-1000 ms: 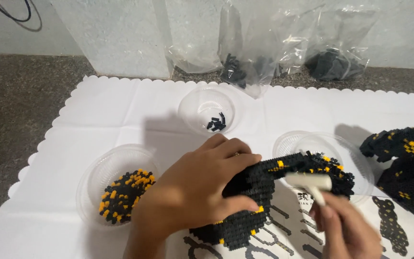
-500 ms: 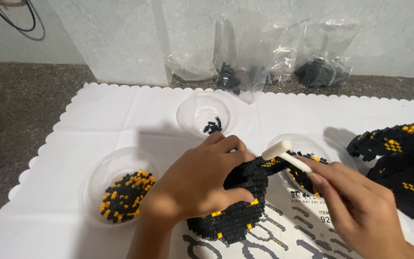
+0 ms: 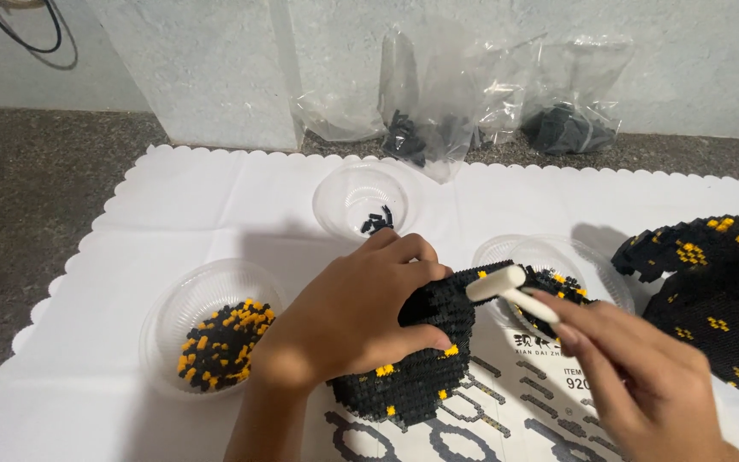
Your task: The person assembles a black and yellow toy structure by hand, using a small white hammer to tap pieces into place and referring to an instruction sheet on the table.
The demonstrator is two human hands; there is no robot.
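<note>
My left hand (image 3: 352, 321) grips a rounded black model built of tiny bricks with orange spots (image 3: 416, 376), holding it down on a printed instruction sheet (image 3: 506, 411). My right hand (image 3: 635, 376) holds a small white hammer-shaped tool (image 3: 502, 287), whose head rests against the top edge of the model. A second, larger black and orange brick assembly (image 3: 712, 291) lies at the right.
Three clear plastic bowls stand on a white scalloped cloth (image 3: 173, 197): one with black and orange bricks (image 3: 215, 338) at the left, one with a few black bricks (image 3: 369, 201) behind, one (image 3: 549, 261) behind the tool. Plastic bags of parts (image 3: 438, 103) lean on the wall.
My right hand has lifted the white tool from low at the model's right side up to its top edge. My left hand keeps its grip on the model.
</note>
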